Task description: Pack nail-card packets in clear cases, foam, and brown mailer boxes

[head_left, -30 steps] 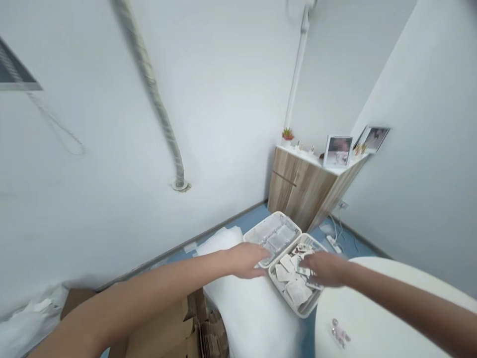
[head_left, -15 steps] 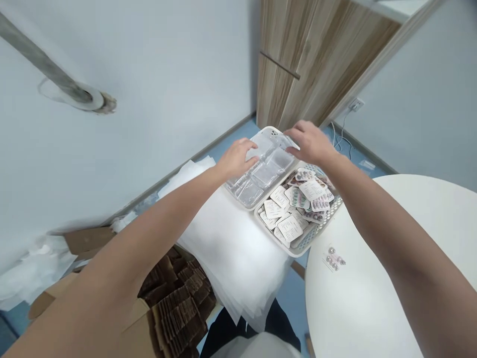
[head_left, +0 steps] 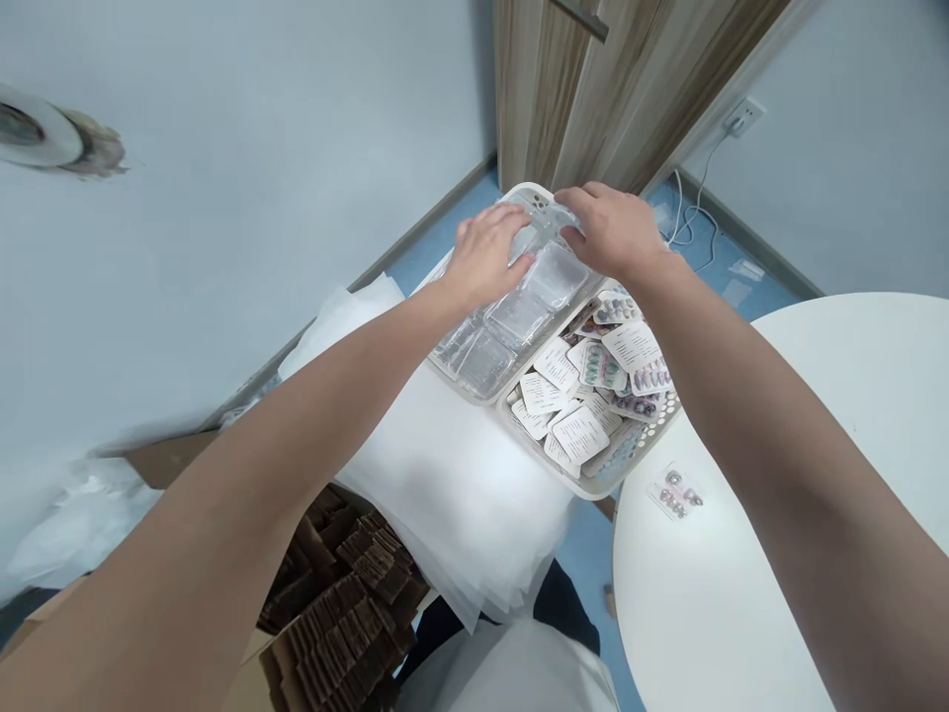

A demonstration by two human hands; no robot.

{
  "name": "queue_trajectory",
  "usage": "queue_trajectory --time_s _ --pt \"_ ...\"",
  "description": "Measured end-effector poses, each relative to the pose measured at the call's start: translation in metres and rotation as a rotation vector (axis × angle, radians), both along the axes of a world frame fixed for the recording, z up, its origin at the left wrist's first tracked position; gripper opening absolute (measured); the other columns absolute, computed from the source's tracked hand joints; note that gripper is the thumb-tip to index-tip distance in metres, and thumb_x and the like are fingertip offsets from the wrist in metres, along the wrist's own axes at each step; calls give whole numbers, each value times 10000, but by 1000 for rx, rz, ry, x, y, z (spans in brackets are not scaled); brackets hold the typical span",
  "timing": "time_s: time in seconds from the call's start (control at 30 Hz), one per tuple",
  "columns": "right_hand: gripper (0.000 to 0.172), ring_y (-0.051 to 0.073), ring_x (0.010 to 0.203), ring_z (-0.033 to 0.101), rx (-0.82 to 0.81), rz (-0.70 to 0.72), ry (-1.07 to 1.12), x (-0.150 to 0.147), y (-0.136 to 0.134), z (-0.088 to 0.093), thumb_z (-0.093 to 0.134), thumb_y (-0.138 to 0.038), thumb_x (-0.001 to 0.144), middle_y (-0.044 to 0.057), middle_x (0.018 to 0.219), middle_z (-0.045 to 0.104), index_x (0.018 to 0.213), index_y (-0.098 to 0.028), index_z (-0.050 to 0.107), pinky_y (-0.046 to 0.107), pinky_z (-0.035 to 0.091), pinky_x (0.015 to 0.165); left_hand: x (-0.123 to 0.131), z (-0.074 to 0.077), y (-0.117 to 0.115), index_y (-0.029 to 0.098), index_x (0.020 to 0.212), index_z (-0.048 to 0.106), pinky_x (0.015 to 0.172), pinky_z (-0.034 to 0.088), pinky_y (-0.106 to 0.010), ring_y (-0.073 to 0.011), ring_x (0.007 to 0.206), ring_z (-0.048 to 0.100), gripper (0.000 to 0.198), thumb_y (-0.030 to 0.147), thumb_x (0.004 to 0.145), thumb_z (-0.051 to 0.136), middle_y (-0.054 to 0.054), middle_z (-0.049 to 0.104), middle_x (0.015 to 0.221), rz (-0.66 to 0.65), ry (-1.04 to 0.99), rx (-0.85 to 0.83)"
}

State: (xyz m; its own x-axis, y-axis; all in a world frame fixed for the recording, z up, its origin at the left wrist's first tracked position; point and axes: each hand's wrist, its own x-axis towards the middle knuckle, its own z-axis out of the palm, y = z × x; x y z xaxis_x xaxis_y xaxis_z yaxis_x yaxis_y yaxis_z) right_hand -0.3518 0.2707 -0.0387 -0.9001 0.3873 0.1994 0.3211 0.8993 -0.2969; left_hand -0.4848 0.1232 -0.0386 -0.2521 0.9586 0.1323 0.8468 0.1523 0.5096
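Note:
My left hand (head_left: 485,255) is over a white basket (head_left: 487,398) of clear plastic boxes (head_left: 519,314), thumb and fingers apart. Over the far end of the same basket is my right hand (head_left: 615,229), its thumb spread from the fingers beside the clear packaging. Whether either hand touches the boxes I cannot tell. Against that basket's near right side stands a second, perforated white basket (head_left: 593,487). It is filled with cards (head_left: 580,435) showing printed white backs and cards of coloured press-on nails (head_left: 602,368). My right forearm hides part of this basket.
One card of nails (head_left: 676,492) lies on the round white table (head_left: 712,593) at right. Thin white sheets (head_left: 445,475) are stacked below the baskets. Brown cardboard pieces (head_left: 348,613) fill a box at lower left. A wooden cabinet (head_left: 570,109) and cable (head_left: 701,213) are beyond.
The view has shifted, so the pipe and cabinet sit higher. My left hand has moved across the boxes towards the basket's far end, closer to my right hand.

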Motion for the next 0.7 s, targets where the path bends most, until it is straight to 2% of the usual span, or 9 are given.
queue_trajectory --time_s 0.17,0.3,0.4,0.53,0.6,0.7 --pt "391 180 950 531 -34 -47 34 -4 -4 4 201 -293 912 88 1035 576 956 -120 549 333 380 728 1 3 7 239 1171 470 975 255 -448 -257 1200 340 448 309 734 534 -51 434 1285 -11 -27 -12" --pt "261 210 908 536 68 -137 49 0 -17 21 346 -249 866 88 1008 575 1032 -144 517 382 375 737 6 5 2 291 1262 356 1014 236 -433 -241 1241 287 582 299 717 560 -11 354 1343 8 -179 46" --pt "257 221 899 524 71 -177 172 10 -34 37 433 -221 818 79 1016 565 1067 -200 491 400 391 755 14 9 -8 337 1331 206 1034 242 -388 -236 1264 260 722 319 718 586 20 269 1390 23 -359 132" --pt "254 182 876 526 -118 -175 416 31 -65 57 470 -242 803 59 1021 555 1056 -213 469 361 415 796 31 21 -30 283 1369 74 1023 252 -416 -263 1261 277 780 347 761 558 -51 239 1402 58 -541 210" --pt "269 166 826 543 -257 -212 503 44 -85 65 464 -305 812 61 1021 552 1065 -213 453 341 441 753 44 32 -47 270 1366 82 995 281 -437 -268 1236 323 750 352 779 541 -87 261 1388 63 -607 212" --pt "317 152 789 570 -466 -246 617 67 -121 76 464 -394 806 48 996 558 1073 -227 432 317 468 696 67 53 -79 256 1343 181 932 354 -421 -245 1144 439 676 333 778 543 -115 355 1327 51 -687 202"
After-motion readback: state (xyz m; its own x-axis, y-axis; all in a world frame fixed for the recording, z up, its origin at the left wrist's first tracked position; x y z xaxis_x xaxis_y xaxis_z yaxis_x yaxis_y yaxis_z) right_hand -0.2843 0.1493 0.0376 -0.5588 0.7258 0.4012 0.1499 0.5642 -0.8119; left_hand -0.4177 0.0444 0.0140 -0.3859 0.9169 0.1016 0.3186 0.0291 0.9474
